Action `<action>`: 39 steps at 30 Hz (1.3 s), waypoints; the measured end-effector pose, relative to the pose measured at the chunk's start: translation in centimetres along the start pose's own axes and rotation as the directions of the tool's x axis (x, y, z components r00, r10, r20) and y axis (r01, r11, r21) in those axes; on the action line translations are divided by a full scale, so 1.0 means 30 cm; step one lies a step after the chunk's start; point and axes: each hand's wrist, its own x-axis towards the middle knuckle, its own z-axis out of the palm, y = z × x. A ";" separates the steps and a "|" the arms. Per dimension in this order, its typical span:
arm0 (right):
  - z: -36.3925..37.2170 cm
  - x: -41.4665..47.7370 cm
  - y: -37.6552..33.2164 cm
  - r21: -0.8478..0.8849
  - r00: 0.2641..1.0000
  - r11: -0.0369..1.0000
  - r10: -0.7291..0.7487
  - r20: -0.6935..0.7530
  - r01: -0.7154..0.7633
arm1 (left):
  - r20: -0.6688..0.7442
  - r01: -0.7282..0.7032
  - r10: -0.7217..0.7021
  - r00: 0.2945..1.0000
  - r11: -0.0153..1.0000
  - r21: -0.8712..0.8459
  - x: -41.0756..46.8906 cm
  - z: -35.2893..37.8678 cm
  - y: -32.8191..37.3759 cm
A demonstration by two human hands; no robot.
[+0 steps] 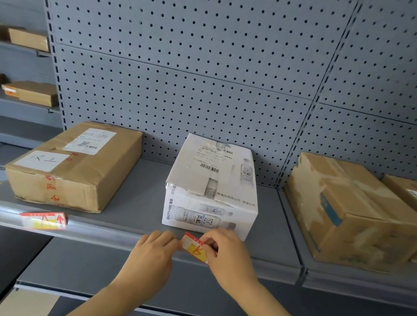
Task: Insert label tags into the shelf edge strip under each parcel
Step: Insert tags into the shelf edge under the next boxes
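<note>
Grey perforated back panels (196, 30) behind grey metal shelf (140, 187), more shelving (6, 127) at left

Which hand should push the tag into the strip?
Probably the right hand: it pinches the tag at the strip under the white box. The left hand only reaches the tag's left edge.

The grey metal back panel (196, 30) bears regular rows of dark holes. The small paper label tag (191, 246) seems red, white and yellow.
</note>
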 end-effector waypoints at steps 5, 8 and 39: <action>0.002 -0.001 -0.001 -0.016 1.000 1.000 -0.004 0.003 0.004 | 0.008 0.015 -0.015 1.000 1.000 -0.018 0.017 0.003 -0.006; -0.002 -0.003 0.000 -0.014 1.000 1.000 -0.010 0.017 0.010 | 0.007 0.006 -0.006 1.000 1.000 -0.022 0.019 0.000 -0.008; -1.082 -0.700 1.041 -0.122 0.933 0.969 0.167 -0.318 -0.215 | -0.042 -0.456 0.460 0.887 0.858 -0.237 0.539 0.338 1.488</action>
